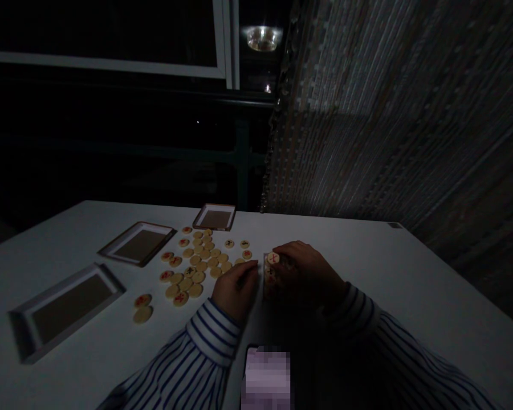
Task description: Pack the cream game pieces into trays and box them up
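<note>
My right hand [310,270] is closed, its fingertips on a round wooden Chinese chess piece [273,258] with a red character. Beneath and beside those fingers, more pieces [270,271] sit in what looks like a narrow tray, mostly hidden by the hand and shadow. To its left, my left hand [237,287] is half curled, thumb and forefinger apart, with nothing visible between them. Just beyond it lies a loose spread of Chinese chess pieces [202,266], many blank side up, others showing red or black characters.
Three shallow boxes or lids stand on the white table [325,233]: one near left [70,310], one behind it [139,244], one at the back [214,217]. Two pieces [142,307] lie apart at left. A phone [267,376] is at the front. A bead curtain [346,142] hangs behind.
</note>
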Demonstrator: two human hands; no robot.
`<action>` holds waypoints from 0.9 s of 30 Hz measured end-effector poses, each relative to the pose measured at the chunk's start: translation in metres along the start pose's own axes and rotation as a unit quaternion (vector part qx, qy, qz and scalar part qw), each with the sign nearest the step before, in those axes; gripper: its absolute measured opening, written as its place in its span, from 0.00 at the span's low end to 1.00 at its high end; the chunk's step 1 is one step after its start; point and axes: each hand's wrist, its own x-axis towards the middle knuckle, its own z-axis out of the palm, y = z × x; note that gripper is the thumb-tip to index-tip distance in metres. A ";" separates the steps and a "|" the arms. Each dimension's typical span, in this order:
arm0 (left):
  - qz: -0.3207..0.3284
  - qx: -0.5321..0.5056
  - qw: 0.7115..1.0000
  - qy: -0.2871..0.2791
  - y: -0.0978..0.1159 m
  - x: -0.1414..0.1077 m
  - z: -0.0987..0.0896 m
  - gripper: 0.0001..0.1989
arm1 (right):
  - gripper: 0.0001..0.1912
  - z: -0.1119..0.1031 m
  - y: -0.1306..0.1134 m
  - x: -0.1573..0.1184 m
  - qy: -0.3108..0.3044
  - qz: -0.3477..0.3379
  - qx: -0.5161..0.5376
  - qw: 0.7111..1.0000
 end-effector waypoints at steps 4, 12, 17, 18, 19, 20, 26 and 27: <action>0.065 0.066 0.995 -0.023 -0.002 -0.001 0.002 0.13 | 0.15 0.005 0.007 -0.001 -0.013 -0.003 -0.012 1.000; 0.097 0.114 0.987 -0.054 -0.004 -0.003 0.002 0.14 | 0.15 0.005 0.009 -0.001 -0.033 0.008 -0.027 0.999; 0.108 0.111 0.986 -0.062 -0.002 -0.002 0.003 0.14 | 0.14 0.001 0.006 0.001 -0.053 0.016 -0.039 0.998; 0.110 0.110 0.986 -0.063 -0.002 -0.002 0.003 0.14 | 0.14 0.000 0.006 0.001 -0.056 0.020 -0.043 0.997; 0.111 0.109 0.986 -0.064 -0.001 -0.002 0.003 0.15 | 0.14 0.000 0.005 0.001 -0.060 0.024 -0.046 0.997; 0.111 0.109 0.986 -0.065 -0.001 -0.002 0.003 0.15 | 0.14 -0.001 0.004 0.002 -0.063 0.028 -0.048 0.996; 0.105 0.112 0.985 -0.081 -0.004 -0.002 0.004 0.16 | 0.14 -0.002 -0.001 0.005 -0.084 0.034 -0.066 0.994; 0.107 0.112 0.984 -0.085 -0.005 -0.002 0.005 0.16 | 0.14 -0.001 -0.002 0.005 -0.086 0.033 -0.072 0.993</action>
